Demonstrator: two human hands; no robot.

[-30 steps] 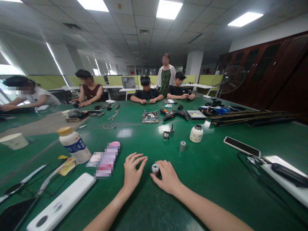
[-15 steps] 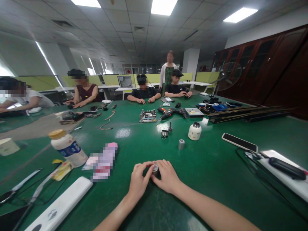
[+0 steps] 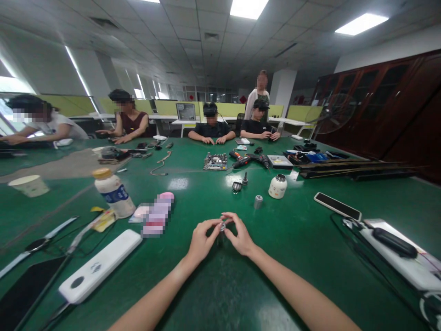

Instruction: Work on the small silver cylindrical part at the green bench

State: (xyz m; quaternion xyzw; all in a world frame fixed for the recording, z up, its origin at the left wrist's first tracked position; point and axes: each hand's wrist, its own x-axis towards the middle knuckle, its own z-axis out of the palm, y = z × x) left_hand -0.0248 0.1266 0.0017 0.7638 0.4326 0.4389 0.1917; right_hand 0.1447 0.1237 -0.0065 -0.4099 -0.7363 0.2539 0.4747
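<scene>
A small silver metal cylinder (image 3: 222,227) is held just above the green table (image 3: 296,248) between both my hands. My left hand (image 3: 201,240) pinches it from the left with curled fingers. My right hand (image 3: 240,236) grips it from the right, fingertips on its top. Most of the cylinder is hidden by my fingers. Farther out lie another small silver cylinder (image 3: 257,202), a white jar (image 3: 277,186) and a metal ring part (image 3: 236,187).
A white bottle (image 3: 113,193) and a long white device (image 3: 99,265) sit at my left; a phone (image 3: 337,206) and a white tray with a black object (image 3: 396,246) at my right. A circuit board (image 3: 215,162) and drills lie mid-table. Several people sit around the far side.
My left hand came in from an open pose beside the cylinder and closed on it. Both hands now hold it together, a little farther from me.
</scene>
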